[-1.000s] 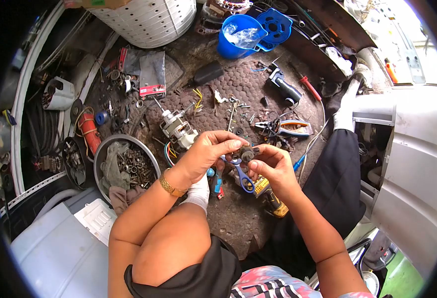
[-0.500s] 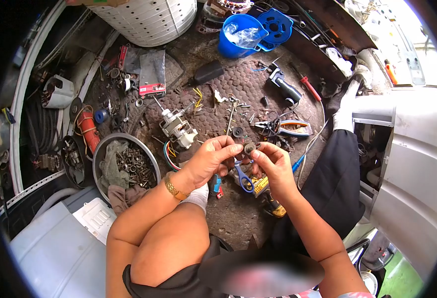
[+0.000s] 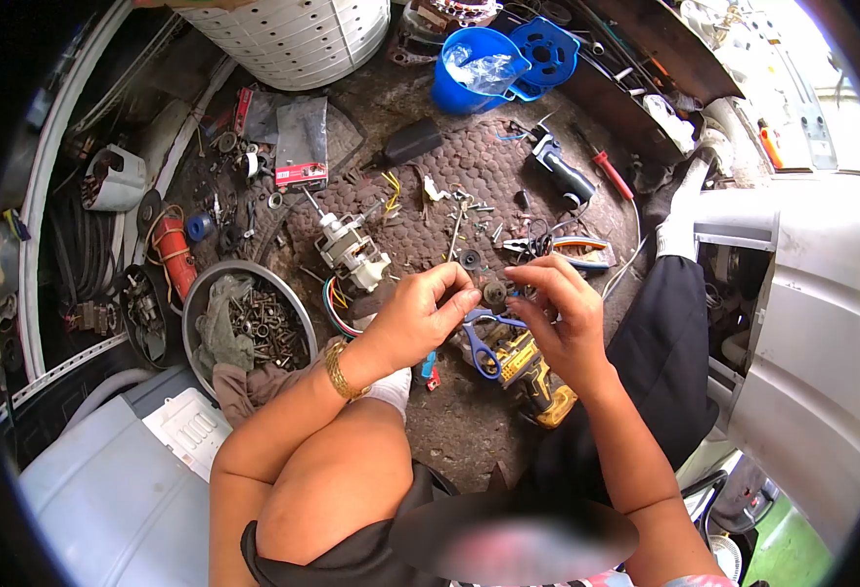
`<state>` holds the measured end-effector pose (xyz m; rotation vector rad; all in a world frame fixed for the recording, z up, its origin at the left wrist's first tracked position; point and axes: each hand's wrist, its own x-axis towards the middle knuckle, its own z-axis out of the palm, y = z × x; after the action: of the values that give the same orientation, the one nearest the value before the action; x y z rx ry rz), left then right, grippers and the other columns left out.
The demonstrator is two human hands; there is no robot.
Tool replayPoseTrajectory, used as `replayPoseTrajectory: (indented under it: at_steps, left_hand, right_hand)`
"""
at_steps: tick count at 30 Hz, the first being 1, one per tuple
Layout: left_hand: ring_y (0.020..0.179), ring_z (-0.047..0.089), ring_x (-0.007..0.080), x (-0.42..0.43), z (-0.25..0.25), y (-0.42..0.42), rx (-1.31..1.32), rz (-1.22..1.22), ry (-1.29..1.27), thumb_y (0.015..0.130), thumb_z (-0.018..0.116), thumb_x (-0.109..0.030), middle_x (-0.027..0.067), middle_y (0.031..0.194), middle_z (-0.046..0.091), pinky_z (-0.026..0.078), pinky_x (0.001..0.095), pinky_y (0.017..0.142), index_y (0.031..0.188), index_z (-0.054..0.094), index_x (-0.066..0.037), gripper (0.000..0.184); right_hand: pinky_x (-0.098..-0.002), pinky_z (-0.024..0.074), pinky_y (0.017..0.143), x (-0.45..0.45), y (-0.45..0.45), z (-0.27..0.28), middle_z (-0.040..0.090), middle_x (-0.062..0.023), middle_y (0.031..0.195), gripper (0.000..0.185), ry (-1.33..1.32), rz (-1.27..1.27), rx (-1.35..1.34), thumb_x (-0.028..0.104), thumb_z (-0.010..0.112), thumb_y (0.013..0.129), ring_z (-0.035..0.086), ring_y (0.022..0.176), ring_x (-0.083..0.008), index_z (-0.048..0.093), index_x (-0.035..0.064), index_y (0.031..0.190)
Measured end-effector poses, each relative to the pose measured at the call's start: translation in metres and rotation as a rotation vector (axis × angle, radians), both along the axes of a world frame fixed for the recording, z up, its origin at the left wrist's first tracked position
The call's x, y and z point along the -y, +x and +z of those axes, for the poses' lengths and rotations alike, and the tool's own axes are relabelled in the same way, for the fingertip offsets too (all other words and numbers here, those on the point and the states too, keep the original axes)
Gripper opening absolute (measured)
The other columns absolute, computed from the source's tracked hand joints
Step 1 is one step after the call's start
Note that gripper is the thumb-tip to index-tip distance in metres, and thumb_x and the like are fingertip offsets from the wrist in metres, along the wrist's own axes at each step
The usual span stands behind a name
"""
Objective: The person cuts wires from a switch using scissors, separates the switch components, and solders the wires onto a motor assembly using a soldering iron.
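Note:
Between my hands is a small round grey part (image 3: 494, 293) with a dark centre. My left hand (image 3: 425, 315) is closed, thumb and forefinger pinched at the left edge of this part. Close by on its right, my right hand (image 3: 565, 318) has its thumb and fingers apart, curved around open space. Below the hands lie scissors with blue handles (image 3: 485, 360) and a yellow and black cordless drill (image 3: 528, 377). To the left of my left hand rests a small electric motor (image 3: 352, 252) with coloured wires. A dark round cap (image 3: 470, 259) lies just beyond the fingertips.
A bowl of screws and bolts (image 3: 300, 323) stands at left, near a red angle grinder (image 3: 170, 249). Pliers (image 3: 581, 252), a black tool (image 3: 562, 174) and a red-handled soldering iron (image 3: 614, 176) lie at right. A blue jug (image 3: 457, 93) and perforated white drum (image 3: 293, 44) stand behind.
My right hand has drawn away to the right from the small round part and its fingers have spread. My left hand stays almost in place; more of the drill shows.

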<state>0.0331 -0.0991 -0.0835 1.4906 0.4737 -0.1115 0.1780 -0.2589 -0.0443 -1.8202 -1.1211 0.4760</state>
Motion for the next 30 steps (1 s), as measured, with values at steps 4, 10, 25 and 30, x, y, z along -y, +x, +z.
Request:
replayPoseTrajectory:
  at_steps: [4, 10, 25, 30]
  left_hand:
    - [0.066, 0.048, 0.0064, 0.002, 0.005, 0.002, 0.036, 0.041, 0.054, 0.097, 0.06, -0.02, 0.0019, 0.07, 0.055, 0.043, 0.0286, 0.06, 0.09, 0.059, -0.002, 0.02]
    - [0.058, 0.052, 0.016, 0.004, 0.006, 0.004, 0.079, 0.007, 0.153, 0.097, 0.059, -0.021, 0.0111, 0.064, 0.056, 0.043, 0.0361, 0.058, 0.089, 0.061, -0.001, 0.022]
    - [0.067, 0.059, 0.0407, 0.007, 0.025, 0.01, 0.252, -0.015, 0.617, 0.096, 0.058, -0.02, 0.0183, 0.073, 0.057, 0.044, 0.0481, 0.058, 0.082, 0.056, -0.003, 0.022]
    - [0.065, 0.055, 0.04, 0.009, 0.027, 0.014, 0.284, 0.011, 0.6, 0.095, 0.058, -0.015, 0.0184, 0.069, 0.051, 0.041, 0.0445, 0.058, 0.078, 0.052, 0.0, 0.024]
  right_hand:
    - [-0.0372, 0.0513, 0.067, 0.001, 0.001, -0.007, 0.061, -0.0096, 0.091, 0.031, 0.023, 0.051, 0.174, 0.003, 0.078, 0.072, 0.064, 0.079, -0.0277, 0.072, 0.0087, 0.102]
    - [-0.0353, 0.0518, 0.066, 0.001, 0.004, -0.01, 0.061, -0.0062, 0.088, 0.029, 0.023, 0.094, 0.259, 0.006, 0.078, 0.072, 0.064, 0.079, -0.0241, 0.072, 0.0108, 0.101]
    - [-0.0393, 0.0443, 0.06, -0.008, -0.003, -0.009, 0.057, -0.0081, 0.08, 0.025, 0.096, 0.073, 0.487, 0.011, 0.081, 0.071, 0.053, 0.07, -0.0285, 0.059, 0.0066, 0.083]
    - [-0.0372, 0.04, 0.055, -0.007, -0.007, -0.018, 0.052, -0.0053, 0.076, 0.023, 0.157, 0.013, 0.52, 0.014, 0.078, 0.074, 0.046, 0.066, -0.0255, 0.056, 0.0084, 0.079]
